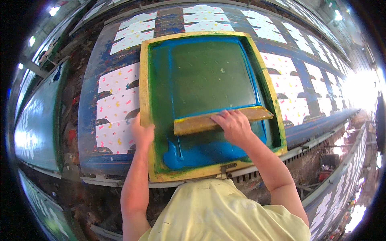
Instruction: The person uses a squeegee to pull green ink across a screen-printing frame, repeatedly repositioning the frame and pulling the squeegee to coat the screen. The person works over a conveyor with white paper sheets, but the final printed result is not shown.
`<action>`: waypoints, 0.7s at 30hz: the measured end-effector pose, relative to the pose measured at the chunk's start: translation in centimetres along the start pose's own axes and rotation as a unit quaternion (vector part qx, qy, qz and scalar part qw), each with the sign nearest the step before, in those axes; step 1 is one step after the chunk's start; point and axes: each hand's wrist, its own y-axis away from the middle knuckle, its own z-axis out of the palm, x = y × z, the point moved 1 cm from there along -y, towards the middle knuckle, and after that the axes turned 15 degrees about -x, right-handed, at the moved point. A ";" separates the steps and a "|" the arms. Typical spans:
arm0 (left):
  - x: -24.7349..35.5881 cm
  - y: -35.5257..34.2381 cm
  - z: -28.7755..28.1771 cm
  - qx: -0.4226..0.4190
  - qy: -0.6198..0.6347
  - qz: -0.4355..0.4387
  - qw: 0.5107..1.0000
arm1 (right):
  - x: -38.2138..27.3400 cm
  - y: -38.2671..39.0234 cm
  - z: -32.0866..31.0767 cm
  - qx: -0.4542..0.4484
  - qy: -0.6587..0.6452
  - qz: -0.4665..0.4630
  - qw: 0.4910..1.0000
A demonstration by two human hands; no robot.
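Observation:
A screen-printing frame point(145, 80) with yellow edges and a dark green mesh point(205, 72) lies on the long table in front of me. My left hand point(142, 131) is closed around the frame's left edge, slightly blurred. My right hand point(236, 125) grips the top of a wooden squeegee point(193, 125), which lies across the lower half of the mesh, its right end a little higher. Blue ink point(201, 154) pools on the near part of the mesh. Thin blue ink lines run up both sides and along the far end.
White fabric pieces point(116, 104) with small coloured prints lie in rows on the dark printing table point(90, 132), left, right and beyond the frame. A metal rail point(100, 181) follows its near edge. Other long tables point(40, 116) stand on both sides. Bright light glares at the far right.

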 end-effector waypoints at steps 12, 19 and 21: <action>2.4 1.4 1.3 0.093 -0.185 -0.008 0.978 | 17.7 -27.8 0.2 0.022 0.067 0.004 0.997; 2.4 1.4 1.7 0.104 -0.250 -0.022 0.962 | 23.1 -35.2 -1.2 0.005 0.069 0.046 0.997; 2.2 1.4 1.6 0.099 -0.242 -0.025 0.965 | 23.7 -35.8 -1.2 0.028 0.052 0.042 0.997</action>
